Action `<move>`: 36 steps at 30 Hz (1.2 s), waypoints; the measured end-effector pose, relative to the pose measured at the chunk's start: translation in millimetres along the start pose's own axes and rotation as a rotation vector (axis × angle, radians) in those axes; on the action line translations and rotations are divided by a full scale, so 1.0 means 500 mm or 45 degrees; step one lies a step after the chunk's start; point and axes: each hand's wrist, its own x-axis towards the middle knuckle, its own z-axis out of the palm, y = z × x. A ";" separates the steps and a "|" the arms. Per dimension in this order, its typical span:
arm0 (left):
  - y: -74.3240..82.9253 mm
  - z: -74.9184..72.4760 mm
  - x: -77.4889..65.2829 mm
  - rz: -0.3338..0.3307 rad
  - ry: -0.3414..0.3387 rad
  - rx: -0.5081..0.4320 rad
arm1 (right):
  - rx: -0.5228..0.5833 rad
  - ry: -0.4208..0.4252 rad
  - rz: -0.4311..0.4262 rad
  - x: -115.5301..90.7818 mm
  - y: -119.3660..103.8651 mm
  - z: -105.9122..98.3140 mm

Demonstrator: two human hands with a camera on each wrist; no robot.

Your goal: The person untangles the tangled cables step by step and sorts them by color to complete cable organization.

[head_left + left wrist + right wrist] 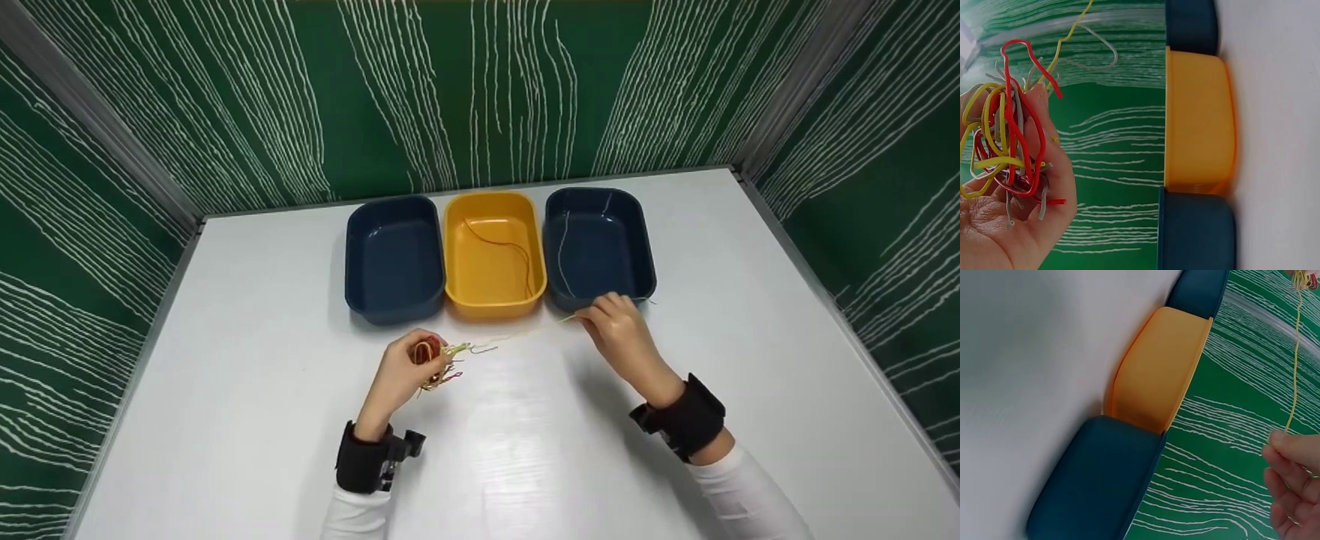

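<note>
My left hand [405, 369] holds a tangled bundle of wires [1010, 135] in red, yellow and grey, in front of the yellow bin. Loose ends poke out of the bundle around the thumb. Between the thumb and forefinger of my right hand [621, 334] is pinched the end of a yellow wire [1296, 365]. That wire stretches from the bundle across to the right hand, near the front rim of the right blue bin. Inside the yellow bin [487, 289] lies a single red wire [499, 242]. One grey wire [560, 251] lies in the right blue bin [600, 262].
A left blue bin [394, 262] stands beside the yellow one, the three bins side by side on the white table [262, 360]. Green panels [510, 90] with white wavy lines enclose the table's back and sides.
</note>
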 end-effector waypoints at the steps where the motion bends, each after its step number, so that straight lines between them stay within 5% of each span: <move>1: 0.000 0.000 0.001 -0.001 0.000 0.004 | -0.001 0.007 0.004 -0.002 0.003 -0.001; 6: 0.009 -0.001 0.002 -0.014 0.010 0.018 | -0.005 0.028 0.031 -0.006 0.015 -0.010; 13: 0.071 -0.008 -0.020 -0.015 -0.013 0.028 | -0.027 0.064 0.021 -0.012 0.021 -0.017; 25: 0.014 -0.010 -0.004 0.005 -0.042 -0.025 | 0.004 0.104 0.035 -0.022 0.033 -0.024; 32: 0.081 -0.018 -0.022 -0.010 -0.004 -0.054 | 0.026 0.021 -0.031 -0.023 0.030 -0.027; 36: 0.085 -0.019 -0.021 -0.009 0.010 -0.040 | 0.040 0.008 -0.059 -0.025 0.028 -0.024</move>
